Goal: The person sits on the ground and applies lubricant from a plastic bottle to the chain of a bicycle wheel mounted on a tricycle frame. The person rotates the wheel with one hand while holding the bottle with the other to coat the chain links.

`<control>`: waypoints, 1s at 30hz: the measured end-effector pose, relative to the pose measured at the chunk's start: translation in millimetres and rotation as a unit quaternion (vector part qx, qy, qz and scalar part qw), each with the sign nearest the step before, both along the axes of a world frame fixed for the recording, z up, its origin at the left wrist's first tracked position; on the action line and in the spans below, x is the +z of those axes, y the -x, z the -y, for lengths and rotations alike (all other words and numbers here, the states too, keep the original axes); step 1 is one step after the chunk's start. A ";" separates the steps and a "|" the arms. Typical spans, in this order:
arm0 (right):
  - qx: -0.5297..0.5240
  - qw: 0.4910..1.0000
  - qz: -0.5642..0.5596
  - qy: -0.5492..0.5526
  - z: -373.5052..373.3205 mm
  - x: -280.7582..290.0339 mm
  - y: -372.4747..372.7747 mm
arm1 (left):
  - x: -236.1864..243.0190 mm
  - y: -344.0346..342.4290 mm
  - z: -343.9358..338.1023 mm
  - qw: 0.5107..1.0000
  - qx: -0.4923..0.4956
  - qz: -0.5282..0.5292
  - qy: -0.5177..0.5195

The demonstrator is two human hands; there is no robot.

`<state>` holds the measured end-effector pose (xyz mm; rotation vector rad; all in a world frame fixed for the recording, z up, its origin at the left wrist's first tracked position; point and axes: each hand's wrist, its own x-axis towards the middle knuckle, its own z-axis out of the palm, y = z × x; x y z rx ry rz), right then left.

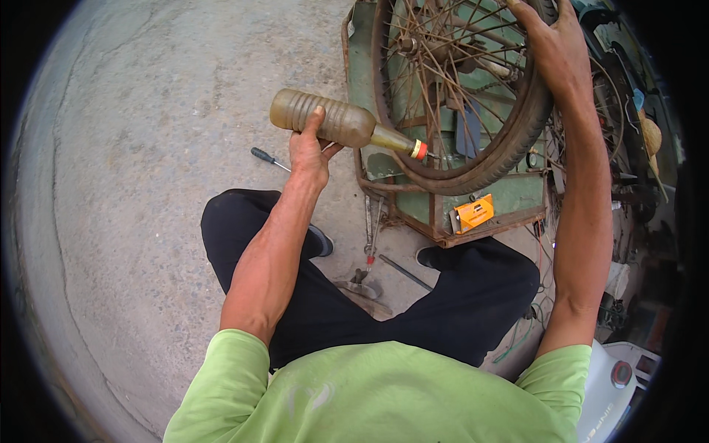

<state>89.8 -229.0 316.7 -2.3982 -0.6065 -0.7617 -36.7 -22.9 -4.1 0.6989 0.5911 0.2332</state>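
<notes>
My left hand (310, 151) is wrapped around a cloudy, yellowish plastic bottle (329, 122) with ribbed sides. The bottle lies nearly level, its red cap and thin nozzle (423, 150) pointing right at the lower rim of a rusty spoked wheel (502, 164). That wheel has a black tyre and stands tilted over a green metal box (528, 193). At the tyre's upper right, my right hand (554, 48) grips it; its fingertips are partly cut off by the top of the picture.
An orange small carton (473, 214) rests on the box's near edge. On the concrete lie a screwdriver (269, 158), a long metal tool (371, 236) and a dark rod (406, 272) between my feet. Wires and cluttered parts crowd the right, beside a white plastic body panel (605, 384).
</notes>
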 end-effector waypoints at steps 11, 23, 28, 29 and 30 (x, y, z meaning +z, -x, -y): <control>-0.013 0.999 -0.037 -0.021 -9.1 4.7 10.8 | 2.1 -2.9 7.4 0.999 -0.007 0.030 -0.038; -0.012 1.000 -0.020 -0.014 -4.2 -0.4 10.4 | 19.8 -2.7 10.8 0.989 0.022 0.061 -0.131; 0.026 0.999 -0.015 -0.017 3.3 -4.1 13.7 | 19.0 -3.2 11.2 0.991 0.019 0.047 -0.125; 0.027 0.999 -0.018 -0.016 2.9 -3.7 15.9 | 18.3 -3.1 11.3 0.991 0.019 0.043 -0.122; 0.027 0.999 -0.021 -0.014 0.9 -2.5 19.5 | 16.4 -2.8 10.9 0.992 0.017 0.041 -0.117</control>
